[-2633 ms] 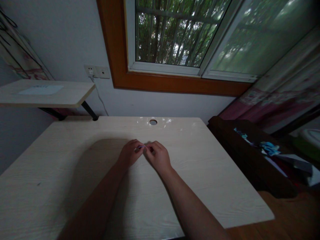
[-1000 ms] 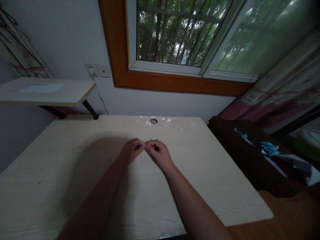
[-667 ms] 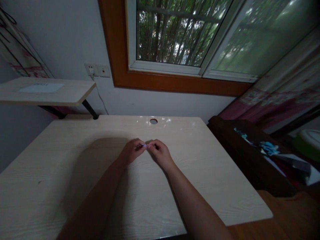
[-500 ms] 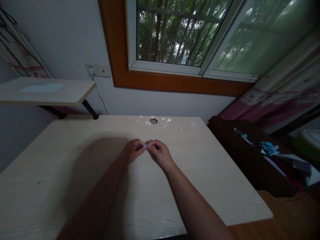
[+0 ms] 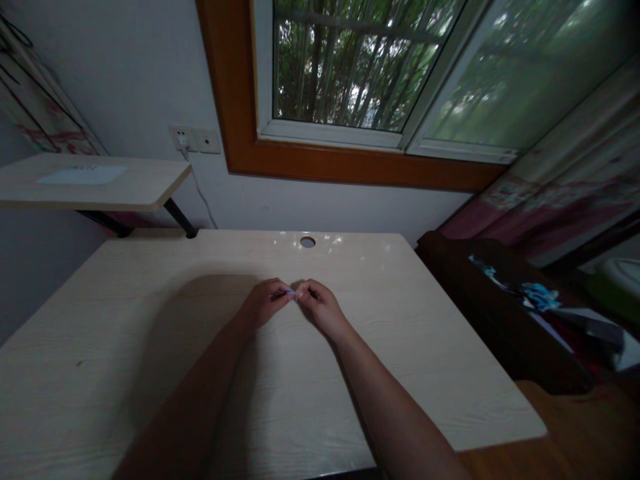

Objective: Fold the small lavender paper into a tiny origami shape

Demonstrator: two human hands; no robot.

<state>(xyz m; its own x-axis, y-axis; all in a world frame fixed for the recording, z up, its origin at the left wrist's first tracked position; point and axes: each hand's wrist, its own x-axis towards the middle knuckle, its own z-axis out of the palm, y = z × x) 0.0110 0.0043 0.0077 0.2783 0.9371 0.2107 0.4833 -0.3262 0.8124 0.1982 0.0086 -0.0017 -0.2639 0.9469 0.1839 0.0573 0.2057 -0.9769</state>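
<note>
My left hand [image 5: 265, 301] is closed in a pinch around a small purple-blue object [image 5: 290, 291], too small to make out its kind. Opposite it, my right hand [image 5: 319, 301] pinches the other end with thumb and forefinger. The fingertips of both hands meet just over the pale wood-grain desk [image 5: 310, 373], and they cover most of the object. Both forearms reach in from the lower edge of the view.
A round cable hole [image 5: 307, 242] lies near the desk's back edge. At the left stands a raised shelf [image 5: 150, 190] with a paper sheet [image 5: 83, 175]. Right of the desk, a dark wooden piece of furniture [image 5: 480, 293] bears a crumpled blue item [image 5: 539, 297].
My fingertips have shifted very slightly, and less of the purple-blue object shows between them. Both arms stay almost where they were.
</note>
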